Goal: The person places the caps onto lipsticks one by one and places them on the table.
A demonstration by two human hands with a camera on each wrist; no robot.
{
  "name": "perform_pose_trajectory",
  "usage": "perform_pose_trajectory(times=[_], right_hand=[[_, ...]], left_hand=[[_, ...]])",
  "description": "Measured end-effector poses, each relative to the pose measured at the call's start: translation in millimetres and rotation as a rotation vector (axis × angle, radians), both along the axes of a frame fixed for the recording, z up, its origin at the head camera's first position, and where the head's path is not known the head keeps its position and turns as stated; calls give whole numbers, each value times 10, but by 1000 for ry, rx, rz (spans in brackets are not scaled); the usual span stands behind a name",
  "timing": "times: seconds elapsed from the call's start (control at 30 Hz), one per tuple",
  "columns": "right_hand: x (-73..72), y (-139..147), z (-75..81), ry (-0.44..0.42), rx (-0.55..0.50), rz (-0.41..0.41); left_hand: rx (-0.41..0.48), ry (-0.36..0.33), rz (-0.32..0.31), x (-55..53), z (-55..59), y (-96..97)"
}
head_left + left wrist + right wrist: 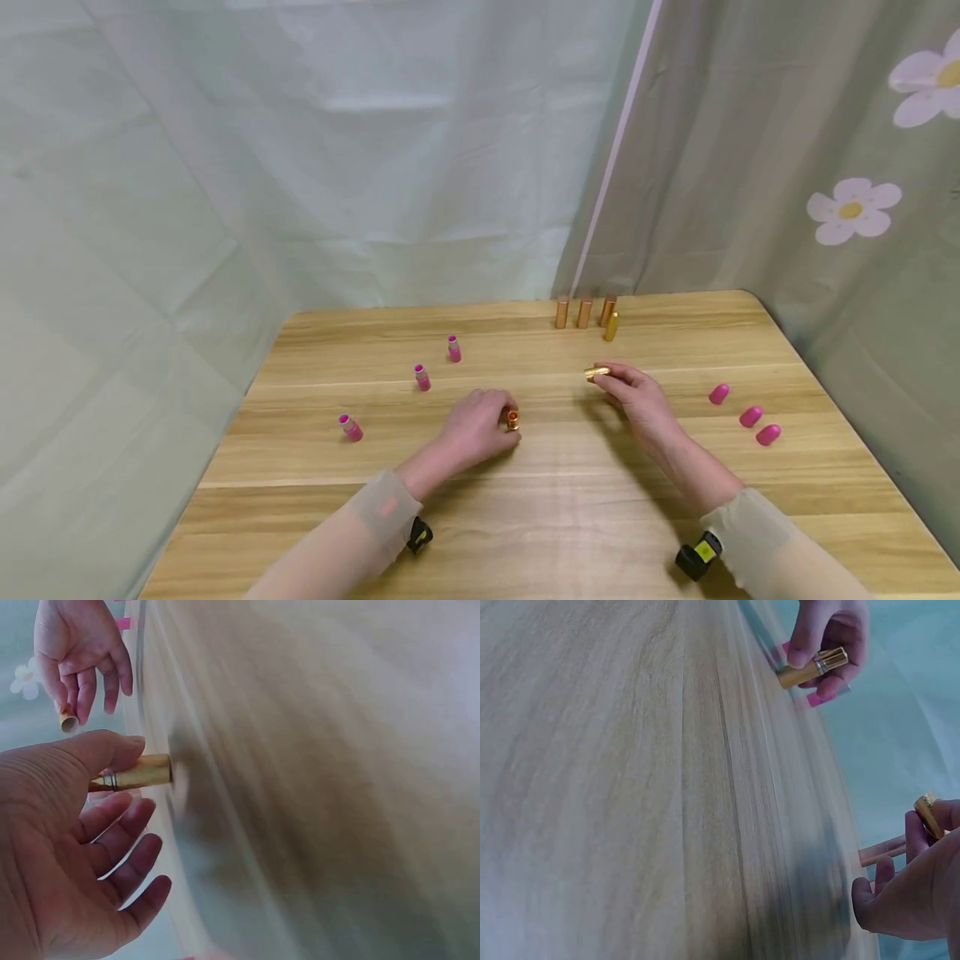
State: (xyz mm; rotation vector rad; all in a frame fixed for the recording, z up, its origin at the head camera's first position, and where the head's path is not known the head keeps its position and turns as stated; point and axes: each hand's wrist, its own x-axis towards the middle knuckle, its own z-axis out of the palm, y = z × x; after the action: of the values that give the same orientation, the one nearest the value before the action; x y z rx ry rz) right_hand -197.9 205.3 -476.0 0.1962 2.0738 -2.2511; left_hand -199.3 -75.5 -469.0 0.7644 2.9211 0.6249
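Observation:
Near the middle of the table my left hand (478, 425) pinches an upright gold lipstick tube (142, 774) between thumb and index finger, its other fingers spread loosely. The tube's top end shows an open, coppery inside in the head view, and its base is close over the table. To the right and a little farther back, my right hand (641, 402) holds a gold lipstick cap (597, 373) tilted almost level in its fingertips. Its hollow end shows in the left wrist view, its shiny patterned end in the right wrist view. The two gold pieces are apart.
Three pink lipstick tubes (423, 378) without caps stand on the left, and three pink caps (751, 417) on the right. At the back edge stand three copper tubes (584, 314) with a gold piece (612, 327) before them. Curtains (450, 167) hang behind the wooden table (570, 533).

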Motion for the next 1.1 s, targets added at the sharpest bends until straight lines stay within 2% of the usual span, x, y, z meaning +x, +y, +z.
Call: perform_pose_trajectory(times=[0.17, 0.5, 0.6, 0.77, 0.93, 1.1], right_hand=[[12, 6, 4, -5, 8, 4], [45, -6, 38, -15, 7, 3], [58, -15, 39, -15, -1, 4], [70, -21, 30, -8, -25, -6], [79, -39, 28, 15, -40, -12], [96, -74, 20, 48, -85, 1]], left_hand=[[72, 4, 1, 22, -73, -80], [208, -88, 22, 17, -158, -128], [262, -130, 42, 22, -132, -137], [329, -182, 68, 22, -15, -150], [356, -147, 62, 24, 101, -157], [384, -80, 40, 4, 132, -155]])
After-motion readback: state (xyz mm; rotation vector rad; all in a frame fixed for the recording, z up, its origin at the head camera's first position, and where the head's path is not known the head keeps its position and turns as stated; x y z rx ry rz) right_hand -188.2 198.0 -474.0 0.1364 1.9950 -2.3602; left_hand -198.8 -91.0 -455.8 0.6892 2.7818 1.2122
